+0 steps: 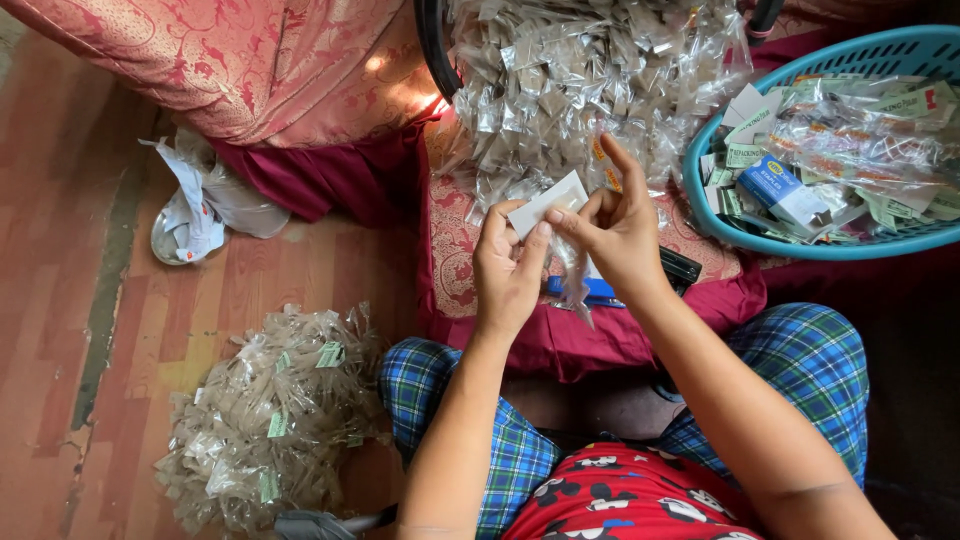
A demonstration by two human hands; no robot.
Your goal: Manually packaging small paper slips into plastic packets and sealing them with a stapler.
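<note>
1. While both hands meet at frame centre, the left hand [508, 268] and right hand [612, 232] pinch a small white card [548, 203] over a clear packet [573, 272].
2. Done, seemingly: the heap of tagged packets [275, 420] on the floor, lower left.
3. Left: the far larger untagged pile [575, 85], top centre, and cards in the blue basket [700, 200], upper right.

A matt white paper card [548, 203] sits between both hands, with a glossy clear plastic packet [574, 278] below it. At 12 o'clock, a heap of shiny cellophane packets [580, 80]; at 2 o'clock, a smooth turquoise plastic basket [800, 245]. Patterned red cloth cushion [455, 260] beneath; worn, wood-look floor [60, 300] at 9 o'clock.
</note>
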